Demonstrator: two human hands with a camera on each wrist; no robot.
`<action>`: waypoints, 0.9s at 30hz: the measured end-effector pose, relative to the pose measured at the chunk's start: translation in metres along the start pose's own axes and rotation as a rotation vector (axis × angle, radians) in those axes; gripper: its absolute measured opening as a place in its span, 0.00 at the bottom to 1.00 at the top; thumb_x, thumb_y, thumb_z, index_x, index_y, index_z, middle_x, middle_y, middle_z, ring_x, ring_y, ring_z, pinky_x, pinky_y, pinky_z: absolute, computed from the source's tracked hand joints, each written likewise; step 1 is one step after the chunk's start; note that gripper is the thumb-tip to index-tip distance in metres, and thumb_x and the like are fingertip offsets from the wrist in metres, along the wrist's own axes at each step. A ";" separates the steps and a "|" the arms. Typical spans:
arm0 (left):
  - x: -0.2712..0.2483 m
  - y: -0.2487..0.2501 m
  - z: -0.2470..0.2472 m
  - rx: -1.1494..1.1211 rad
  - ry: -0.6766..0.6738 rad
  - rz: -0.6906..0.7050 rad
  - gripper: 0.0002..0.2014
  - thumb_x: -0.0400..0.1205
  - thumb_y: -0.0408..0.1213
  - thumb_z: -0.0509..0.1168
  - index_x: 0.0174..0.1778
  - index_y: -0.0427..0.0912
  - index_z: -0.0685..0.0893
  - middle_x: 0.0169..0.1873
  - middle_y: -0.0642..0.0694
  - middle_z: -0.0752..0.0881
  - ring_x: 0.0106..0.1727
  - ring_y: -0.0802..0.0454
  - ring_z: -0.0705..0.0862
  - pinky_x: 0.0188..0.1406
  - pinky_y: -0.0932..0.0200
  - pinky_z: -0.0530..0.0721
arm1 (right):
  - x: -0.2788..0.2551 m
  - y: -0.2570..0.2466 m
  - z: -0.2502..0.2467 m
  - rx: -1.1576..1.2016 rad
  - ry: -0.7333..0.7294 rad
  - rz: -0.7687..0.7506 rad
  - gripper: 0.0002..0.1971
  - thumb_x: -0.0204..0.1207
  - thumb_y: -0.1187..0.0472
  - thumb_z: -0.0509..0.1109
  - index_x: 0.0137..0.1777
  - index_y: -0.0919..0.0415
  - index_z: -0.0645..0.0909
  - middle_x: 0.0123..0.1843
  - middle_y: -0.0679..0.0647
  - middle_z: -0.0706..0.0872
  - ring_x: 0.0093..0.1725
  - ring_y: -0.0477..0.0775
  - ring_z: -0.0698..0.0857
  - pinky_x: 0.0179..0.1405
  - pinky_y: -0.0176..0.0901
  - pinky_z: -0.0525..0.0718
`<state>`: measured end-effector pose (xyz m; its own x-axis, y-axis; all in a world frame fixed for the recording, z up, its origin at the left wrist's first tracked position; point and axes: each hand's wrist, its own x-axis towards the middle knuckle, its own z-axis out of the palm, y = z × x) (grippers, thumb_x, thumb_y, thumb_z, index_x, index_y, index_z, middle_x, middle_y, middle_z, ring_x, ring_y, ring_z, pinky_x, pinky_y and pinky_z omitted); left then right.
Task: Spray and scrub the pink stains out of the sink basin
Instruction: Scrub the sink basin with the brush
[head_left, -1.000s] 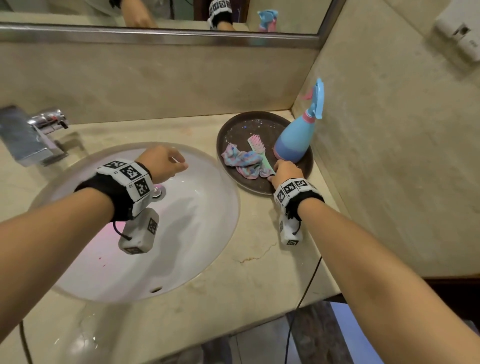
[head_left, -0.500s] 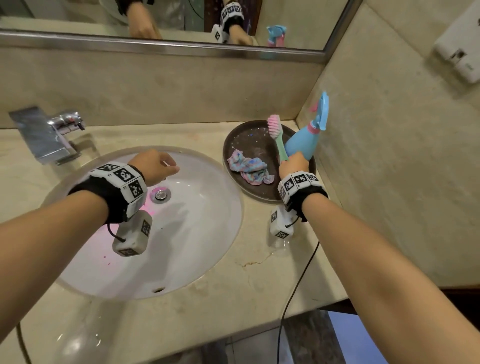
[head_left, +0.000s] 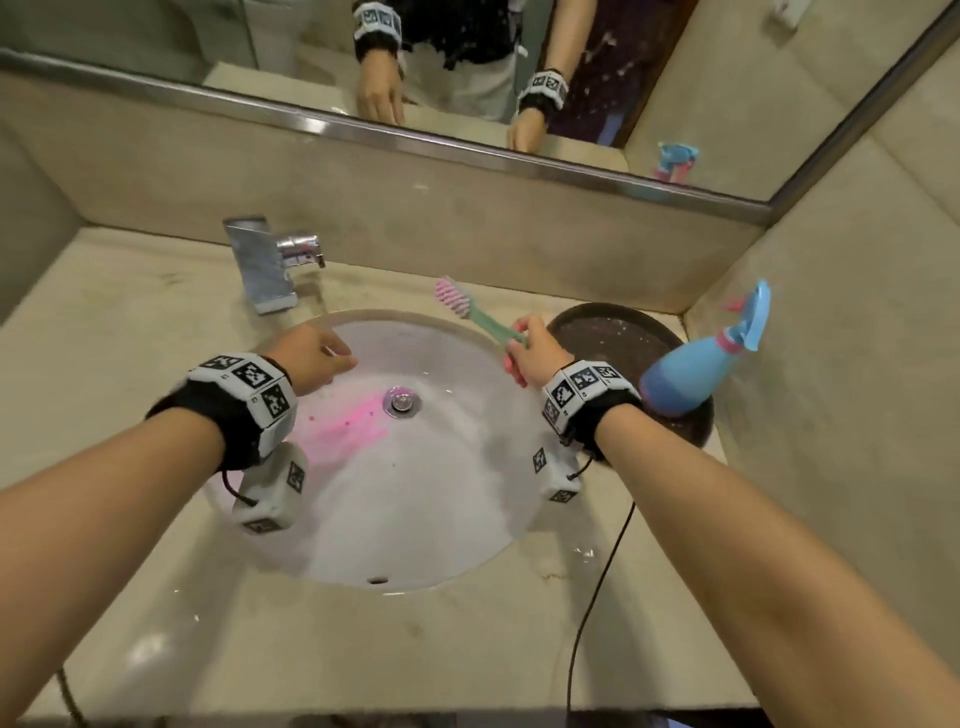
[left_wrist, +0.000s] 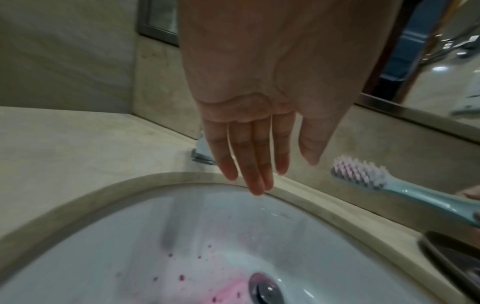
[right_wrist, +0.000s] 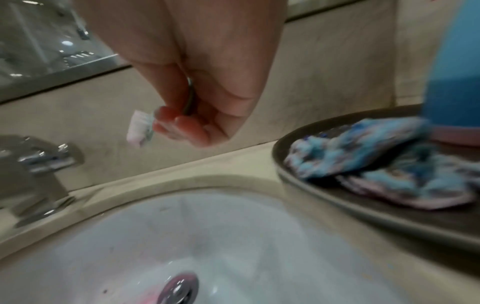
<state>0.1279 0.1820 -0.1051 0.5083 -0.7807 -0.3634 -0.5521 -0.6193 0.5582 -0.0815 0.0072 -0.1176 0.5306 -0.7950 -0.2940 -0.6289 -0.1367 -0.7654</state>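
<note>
The white sink basin (head_left: 441, 499) has a pink stain (head_left: 348, 423) left of the metal drain (head_left: 400, 401), also seen as pink spots (left_wrist: 223, 288) in the left wrist view. My right hand (head_left: 530, 349) grips the green handle of a pink-bristled toothbrush (head_left: 470, 312) over the basin's far right rim; its head (right_wrist: 139, 128) points toward the back wall. My left hand (head_left: 311, 356) hovers open above the basin's far left rim, its fingers (left_wrist: 249, 166) straight and holding nothing. The blue spray bottle (head_left: 696, 364) stands in the dark tray.
A dark round tray (head_left: 613, 332) sits right of the basin and holds a blue and pink cloth (right_wrist: 384, 162). A chrome tap (head_left: 267, 265) stands behind the basin. The beige side wall (head_left: 857, 364) is close on the right, and a mirror (head_left: 467, 78) runs above.
My right hand lifted the toothbrush off the tray and carried it left, over the basin's rim. The left hand stayed above the basin. The camera view tilted up and shifted.
</note>
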 end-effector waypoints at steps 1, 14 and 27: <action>-0.004 -0.012 -0.003 -0.012 0.010 -0.039 0.13 0.81 0.43 0.66 0.57 0.40 0.85 0.49 0.41 0.88 0.44 0.47 0.86 0.47 0.58 0.80 | 0.004 -0.004 0.011 -0.041 -0.053 -0.021 0.09 0.83 0.70 0.51 0.58 0.58 0.64 0.30 0.53 0.76 0.23 0.50 0.70 0.17 0.34 0.67; -0.030 -0.147 0.007 0.014 0.216 -0.512 0.38 0.80 0.51 0.65 0.82 0.47 0.54 0.80 0.35 0.56 0.80 0.32 0.52 0.75 0.34 0.58 | 0.039 -0.019 0.120 -0.301 -0.273 -0.124 0.17 0.85 0.59 0.55 0.50 0.75 0.77 0.45 0.62 0.76 0.43 0.53 0.73 0.32 0.40 0.66; -0.015 -0.143 0.024 0.050 0.080 -0.657 0.50 0.73 0.74 0.52 0.78 0.58 0.27 0.75 0.40 0.21 0.76 0.34 0.23 0.67 0.21 0.33 | 0.080 0.010 0.148 -0.324 -0.080 -0.219 0.01 0.77 0.64 0.67 0.44 0.59 0.79 0.39 0.58 0.85 0.41 0.63 0.85 0.46 0.55 0.85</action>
<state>0.1833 0.2801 -0.1978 0.7964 -0.2321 -0.5585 -0.1398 -0.9691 0.2034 0.0383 0.0294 -0.2336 0.7066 -0.6795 -0.1973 -0.6358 -0.4873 -0.5986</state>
